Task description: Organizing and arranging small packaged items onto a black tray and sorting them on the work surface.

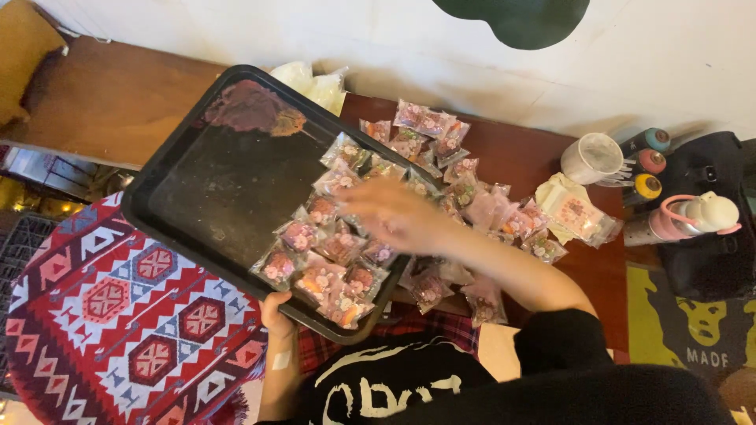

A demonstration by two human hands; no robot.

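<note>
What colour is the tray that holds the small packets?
Black tray, seen in the head view.

Your left hand (276, 309) low, fingers curled in a grip, your right hand (394, 214) stretched forward, palm down, blurred, fingers spread.

Looks like a lived-in home corner used for small handmade crafts. Low wooden tabletop (118, 102) against a plain white wall (441, 47), patterned red woven rug (118, 315) underfoot, paint markers (650, 163) and a plastic cup (592, 157) alongside, small clear-wrapped packets (425, 118) strewn about.
</note>
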